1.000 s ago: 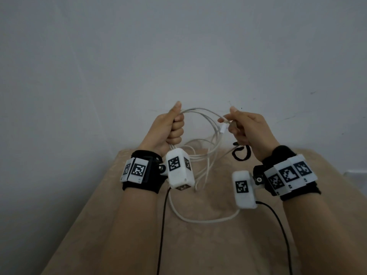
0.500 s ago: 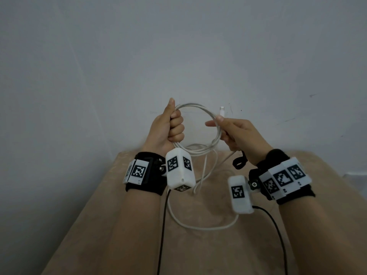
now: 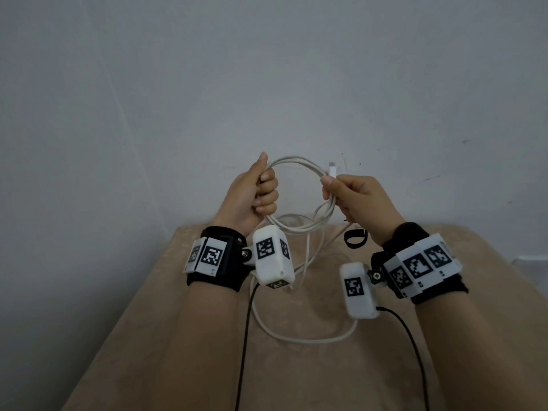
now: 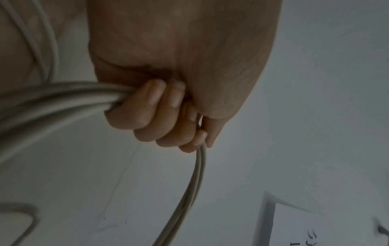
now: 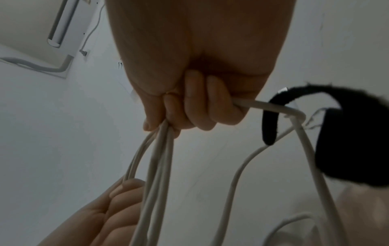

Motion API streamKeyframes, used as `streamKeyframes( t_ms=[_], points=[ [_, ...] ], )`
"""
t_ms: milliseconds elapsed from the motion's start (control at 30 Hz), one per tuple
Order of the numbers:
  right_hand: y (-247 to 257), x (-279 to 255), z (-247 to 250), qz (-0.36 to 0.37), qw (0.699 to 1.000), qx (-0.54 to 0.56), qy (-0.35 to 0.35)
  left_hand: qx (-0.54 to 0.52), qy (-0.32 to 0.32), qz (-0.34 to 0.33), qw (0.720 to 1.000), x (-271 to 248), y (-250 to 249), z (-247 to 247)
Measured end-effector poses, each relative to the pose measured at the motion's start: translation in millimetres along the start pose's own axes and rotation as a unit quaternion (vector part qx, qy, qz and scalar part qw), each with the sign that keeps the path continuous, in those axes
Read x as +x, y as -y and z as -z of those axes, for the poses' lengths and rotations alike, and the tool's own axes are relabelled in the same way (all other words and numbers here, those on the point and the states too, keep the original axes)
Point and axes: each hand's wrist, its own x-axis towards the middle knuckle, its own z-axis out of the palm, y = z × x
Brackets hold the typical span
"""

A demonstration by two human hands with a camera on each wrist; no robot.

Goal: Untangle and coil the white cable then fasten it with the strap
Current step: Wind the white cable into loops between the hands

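The white cable [image 3: 296, 160] forms a round coil held up between both hands above the table. My left hand [image 3: 254, 194] grips the coil's left side in a fist, thumb up; the left wrist view shows the fingers [image 4: 155, 116] curled round several strands [image 4: 52, 98]. My right hand [image 3: 355, 197] pinches the coil's right side, with the white plug [image 3: 332, 169] sticking up past the thumb. A loose length of cable [image 3: 308, 338] hangs down and loops on the table. The black strap [image 3: 355, 238] hangs on the cable below my right hand; it appears large in the right wrist view [image 5: 347, 149].
The beige table [image 3: 184, 336] runs back to a plain grey wall [image 3: 267, 84]. Black leads [image 3: 243, 336] from the wrist cameras run down along both forearms. A white object [image 3: 530, 261] shows at the table's far right edge.
The tangled loops have been gathered into one round coil. My right hand slid along the cable so the plug now sticks up above it, and both hands rose slightly.
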Motion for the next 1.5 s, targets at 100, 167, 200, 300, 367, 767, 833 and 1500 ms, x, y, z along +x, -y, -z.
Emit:
streamKeyframes(
  t_ms=[100, 167, 200, 300, 367, 767, 833, 1500],
  points=[
    [-1.9, 0.0, 1.2, 0.000, 0.999, -0.041, 0.020, 0.079, 0.007, 0.008, 0.997, -1.9, -0.5, 2.6],
    [-1.4, -0.6, 0.9, 0.002, 0.996, -0.079, 0.040, 0.150, 0.004, 0.001, 0.989, -4.1, -1.9, 0.4],
    [-0.7, -1.0, 0.7, 0.002, 0.994, -0.094, 0.049, 0.190, 0.003, -0.003, 0.982, -5.3, -2.6, -1.2],
    [1.4, -1.3, 1.0, -0.001, 0.989, -0.128, 0.071, 0.294, 0.007, -0.006, 0.956, -10.5, -5.7, -6.9],
    [2.7, -1.7, 1.2, -0.002, 0.986, -0.144, 0.082, 0.337, 0.015, -0.005, 0.941, -13.3, -6.7, -10.1],
    [-0.9, -2.7, -14.7, 0.007, 0.985, -0.124, 0.119, 0.480, 0.076, -0.046, 0.873, -18.7, -3.9, -25.0],
    [1.5, -4.0, -14.7, 0.004, 0.988, -0.107, 0.114, 0.468, 0.059, -0.062, 0.879, -18.5, -3.7, -24.5],
    [-31.9, 6.5, 5.0, -0.232, 0.962, -0.144, -0.019, 0.425, -0.034, -0.044, 0.903, -9.9, -0.4, 0.3]
  ],
)
